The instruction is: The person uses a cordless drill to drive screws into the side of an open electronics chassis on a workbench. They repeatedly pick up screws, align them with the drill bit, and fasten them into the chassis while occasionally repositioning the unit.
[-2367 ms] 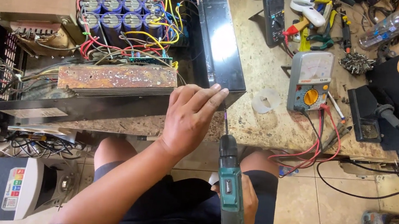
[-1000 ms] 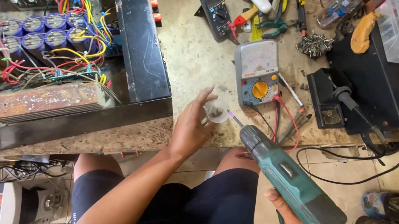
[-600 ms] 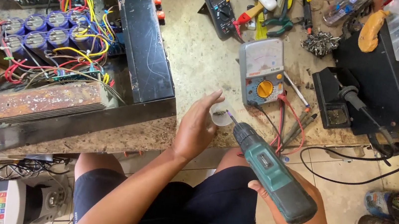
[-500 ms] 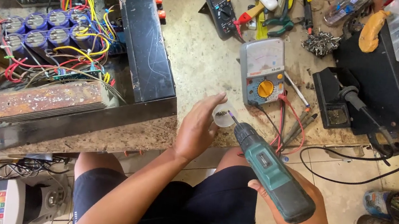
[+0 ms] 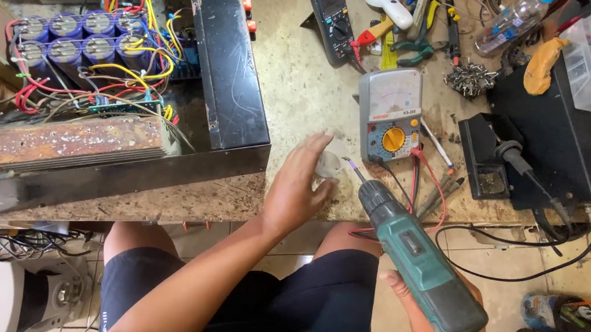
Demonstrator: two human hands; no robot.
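**Head view: driver lifted off the chassis, left hand at a small dish on the bench edge**

Head camera showed the green cordless screwdriver (image 5: 418,265) held in the right hand (image 5: 440,331), which was wrapped around the lower end of its body. Its long axis ran diagonally, from the butt low and to the right, near the person's lap, up and left to the slim bit, whose tip pointed at the near edge of the workbench (image 5: 305,85). That tip sat just below the grey analog multimeter (image 5: 392,115) and just beside the small clear dish (image 5: 327,164).

Below and left of the multimeter, the left hand (image 5: 297,185) lay over that dish, fingers loosely spread and curved, their tips on or near its rim; whether it pinched anything could not be told. As a judgement, the step in hand looked like handling a small fastener at the dish, with the driver parked clear. The next move would call for a fine fingertip pinch while keeping the bit steady and away from the red test leads (image 5: 418,195) running down from the multimeter.

Well to the left of the multimeter stood the open black amplifier chassis (image 5: 227,84), with blue capacitors (image 5: 77,33), coloured wiring and a rusty finned heatsink (image 5: 68,144) inside. To the multimeter's right sat a black soldering station (image 5: 543,142); above it lay a dark digital meter (image 5: 331,18) and scattered hand tools.
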